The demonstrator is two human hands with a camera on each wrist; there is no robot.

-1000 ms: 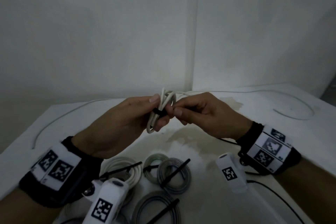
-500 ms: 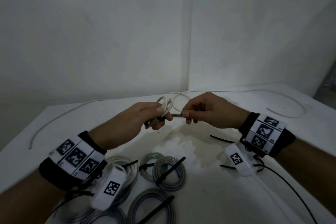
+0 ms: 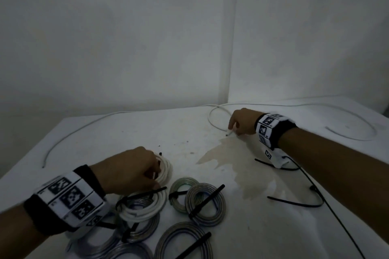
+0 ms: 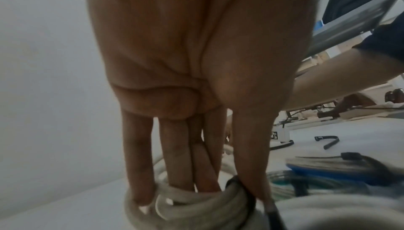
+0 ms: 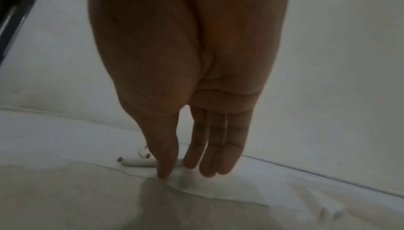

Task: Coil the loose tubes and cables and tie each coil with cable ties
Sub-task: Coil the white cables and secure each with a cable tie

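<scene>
Half the white coil [image 3: 165, 171] hides, seemingly gripped, under left hand [image 3: 130, 169]

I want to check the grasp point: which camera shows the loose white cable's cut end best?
Right wrist: the cable end lies close, beside the right hand. Head shows it tiny; left wrist doesn't show it.

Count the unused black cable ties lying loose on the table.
2. The far cable tie lies by the right wrist; the near cable tie curves nearer the camera. Arms may hide more.
</scene>
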